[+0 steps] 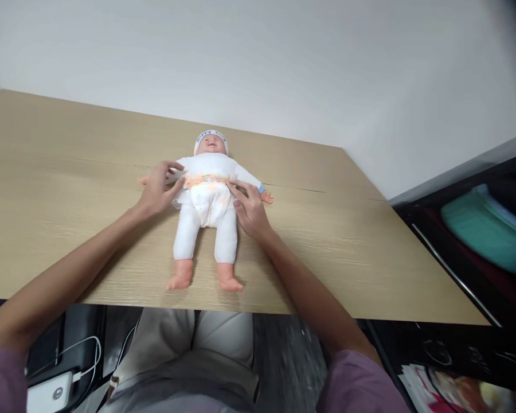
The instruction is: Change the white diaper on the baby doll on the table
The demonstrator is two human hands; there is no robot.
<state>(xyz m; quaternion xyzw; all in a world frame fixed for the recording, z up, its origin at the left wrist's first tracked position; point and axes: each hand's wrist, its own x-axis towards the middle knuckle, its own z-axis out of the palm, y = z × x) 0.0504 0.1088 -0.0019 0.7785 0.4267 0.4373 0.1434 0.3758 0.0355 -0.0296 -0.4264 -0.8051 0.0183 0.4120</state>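
Squarely in the middle of the pale wooden table lies a doll, flat on its back, its capped head pointing away from the person and its bare feet close to the near edge. It wears white clothes and a diaper with a coloured waistband. The left hand sits against the doll's side at waist height, fingers loosely curled with the tips on the white cloth by the waistband; whether it pinches anything cannot be told. The right hand lies on the doll's other side, fingers mostly flat and narrowly spread, its forefinger touching the edge of the diaper and gripping nothing. Both forearms run from purple sleeves up to the doll, either side of its legs, and nothing lies between hands and doll. Below the doll, past the table's near edge, the person's light trousers show. Down to the left of the doll a white power bank with a white cable sits low. Well to the right of the doll a dark shelf unit holds a teal bundle, and printed pages lie beneath.
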